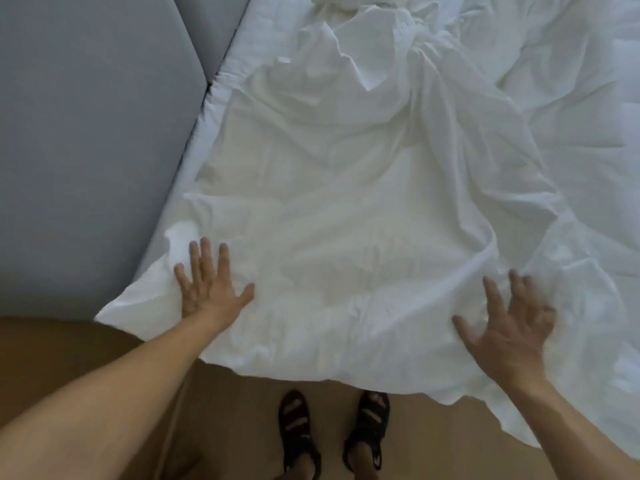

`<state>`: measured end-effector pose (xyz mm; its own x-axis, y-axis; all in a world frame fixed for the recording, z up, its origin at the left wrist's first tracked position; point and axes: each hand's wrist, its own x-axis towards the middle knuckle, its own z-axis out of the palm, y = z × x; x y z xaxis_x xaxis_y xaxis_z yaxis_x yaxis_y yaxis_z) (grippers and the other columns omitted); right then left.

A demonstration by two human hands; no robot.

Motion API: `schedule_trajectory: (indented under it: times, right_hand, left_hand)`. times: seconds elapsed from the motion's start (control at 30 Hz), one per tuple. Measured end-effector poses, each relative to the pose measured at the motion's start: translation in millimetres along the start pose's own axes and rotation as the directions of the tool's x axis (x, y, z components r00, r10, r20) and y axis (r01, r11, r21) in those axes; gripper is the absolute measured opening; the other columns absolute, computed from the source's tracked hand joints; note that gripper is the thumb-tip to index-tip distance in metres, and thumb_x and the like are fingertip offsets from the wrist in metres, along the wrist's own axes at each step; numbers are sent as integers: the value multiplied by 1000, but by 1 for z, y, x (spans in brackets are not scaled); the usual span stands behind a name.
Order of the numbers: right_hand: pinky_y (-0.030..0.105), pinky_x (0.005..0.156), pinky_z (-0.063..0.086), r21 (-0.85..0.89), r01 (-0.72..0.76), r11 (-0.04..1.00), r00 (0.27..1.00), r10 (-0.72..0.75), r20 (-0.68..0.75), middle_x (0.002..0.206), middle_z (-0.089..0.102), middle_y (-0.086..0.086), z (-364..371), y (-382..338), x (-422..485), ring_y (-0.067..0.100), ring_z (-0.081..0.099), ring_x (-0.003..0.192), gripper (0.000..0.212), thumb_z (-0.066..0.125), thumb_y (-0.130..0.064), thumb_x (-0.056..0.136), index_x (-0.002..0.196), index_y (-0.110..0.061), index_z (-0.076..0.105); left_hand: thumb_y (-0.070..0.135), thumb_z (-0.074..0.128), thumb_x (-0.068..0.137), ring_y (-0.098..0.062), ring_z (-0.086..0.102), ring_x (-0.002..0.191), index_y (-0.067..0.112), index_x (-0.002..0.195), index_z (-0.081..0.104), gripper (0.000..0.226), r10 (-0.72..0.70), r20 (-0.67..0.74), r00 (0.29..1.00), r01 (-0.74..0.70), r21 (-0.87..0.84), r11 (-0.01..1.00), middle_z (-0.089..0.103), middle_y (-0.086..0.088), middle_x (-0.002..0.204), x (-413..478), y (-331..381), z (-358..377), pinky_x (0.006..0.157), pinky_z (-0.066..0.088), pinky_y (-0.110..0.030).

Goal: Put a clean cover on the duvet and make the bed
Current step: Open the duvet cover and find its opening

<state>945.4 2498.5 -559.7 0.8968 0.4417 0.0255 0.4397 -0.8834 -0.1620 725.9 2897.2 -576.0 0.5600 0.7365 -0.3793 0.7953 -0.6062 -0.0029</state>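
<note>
White cover [346,209] lies spread over the near corner of the bed [239,50]. It is mostly flat w/ soft creases, narrowing and bunching up toward 12 o'clock. Its near edge hangs over the bed side at 6 o'clock, and one corner pokes out at 8 o'clock.

L hand [211,285] at 8 o'clock is palm down, flat on the cover near that corner. Its fingers [205,258] are straight and apart, thumb out toward 3 o'clock, gripping nothing.

R hand [512,330] at 4 o'clock is also palm down w/ fingers spread wide, holding nothing. It is blurred, so can't tell if it presses the cloth or sits just above it.

More rumpled white bedding [571,116] at 1–3 o'clock, partly under the cover. Grey padded panel [86,133] at 9–11 o'clock, right beside the bed. Brown floor [433,438] below, w/ feet in black sandals [367,431] at 6 o'clock, close to the bed edge.
</note>
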Motion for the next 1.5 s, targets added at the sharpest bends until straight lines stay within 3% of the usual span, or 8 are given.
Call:
schedule_trajectory:
  times: [0.17,0.3,0.6,0.8,0.97,1.13,1.33,1.5]
  right_hand:
    - [58,114,15,-124,513,850,844,-472,255,156,35,6,32,-28,-31,32,26,147,87,59,-73,72,146,-30,42]
    - [44,89,38,-65,618,784,786,-612,89,99,69,3,36,-5,-17,33,66,93,31,71,-20,75,106,-24,75]
    - [41,80,40,-32,426,904,901,-421,100,84,71,1,3,53,-29,30,67,81,36,45,-30,88,101,-16,75]
    - [51,109,29,135,-200,970,979,202,-1,141,46,18,-30,94,-43,36,38,130,74,69,-46,85,141,-5,43]
    - [38,87,48,635,-667,390,687,652,321,114,60,4,-39,105,-74,25,56,108,70,71,-56,82,125,-3,54]
    - [44,87,59,783,-618,80,734,418,536,103,74,0,-21,102,-70,18,72,92,51,81,-43,75,110,-10,66]
    - [30,67,51,893,-449,30,858,295,421,78,58,-4,-21,98,-61,11,61,69,50,82,-50,64,81,-11,56]
    - [55,101,46,485,-559,-672,714,-93,694,117,68,19,-31,93,-51,38,64,110,66,53,-62,93,123,-4,66]
  left_hand:
    - [72,45,73,-27,3,153,18,155,27,100,625,82,776,-630,105,769,10,-10,166,-62,25,63,115,7,-54]
    - [75,61,61,-41,-4,151,25,160,1,126,676,212,706,-707,254,660,-10,-13,166,-85,24,98,111,5,-71]
    - [69,61,76,-41,-38,140,31,141,-44,129,478,185,859,-512,287,810,-45,-14,152,-91,43,91,111,-11,-71]
    - [70,69,59,-39,7,151,13,159,1,133,772,74,632,-766,213,606,6,-17,165,-137,152,103,111,15,-69]
    - [58,70,75,-43,-7,150,9,154,-17,127,818,57,572,-799,263,541,-14,-17,163,-161,269,111,112,5,-75]
    - [41,59,89,-43,26,143,9,156,16,86,713,81,697,-653,483,584,21,-19,158,-138,320,95,106,22,-71]
    - [7,90,39,-24,62,54,13,82,65,51,842,67,535,-824,260,503,65,-2,71,-113,318,56,46,50,-31]
    - [16,78,67,-15,50,55,23,86,44,39,906,-28,423,-906,-33,422,57,4,72,-130,304,4,50,24,-12]
